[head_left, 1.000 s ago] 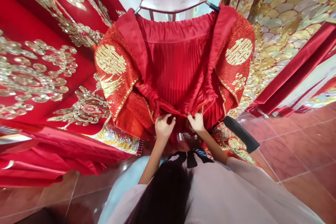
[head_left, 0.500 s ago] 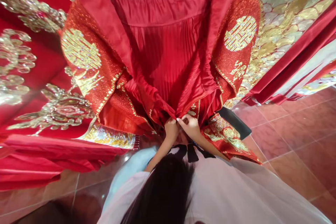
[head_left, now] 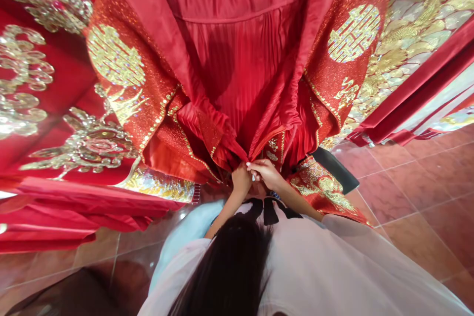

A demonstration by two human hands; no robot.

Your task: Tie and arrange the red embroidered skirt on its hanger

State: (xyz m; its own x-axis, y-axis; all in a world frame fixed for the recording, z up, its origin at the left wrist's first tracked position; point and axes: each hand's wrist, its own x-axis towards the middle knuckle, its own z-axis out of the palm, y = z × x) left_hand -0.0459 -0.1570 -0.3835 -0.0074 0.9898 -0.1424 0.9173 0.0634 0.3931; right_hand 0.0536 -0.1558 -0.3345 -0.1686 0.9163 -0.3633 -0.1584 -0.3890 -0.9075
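Note:
A red pleated skirt (head_left: 229, 59) with a gathered waistband hangs in front of me, its glittery side panels carrying gold embroidery and beaded edging. Its red cloth draws together to a point low in the middle, where both hands meet. My left hand (head_left: 241, 178) is closed on this gathered cloth, its fingertips partly hidden. Right beside it, my right hand (head_left: 265, 173) pinches the same spot between thumb and fingers. What lies inside the pinch is too small to make out.
Red cloth with silver beadwork (head_left: 98, 145) hangs on the left. Gold scale-patterned fabric (head_left: 411, 24) and a red drape (head_left: 418, 84) hang on the right. A dark flat object (head_left: 342, 173) stands behind an embroidered red panel (head_left: 326, 187). Tiled floor (head_left: 418, 197) lies below.
The view has come closer to the skirt, and the hanger above it has left the frame. My right hand's fingers have shifted at the gathered cloth; both hands stay there.

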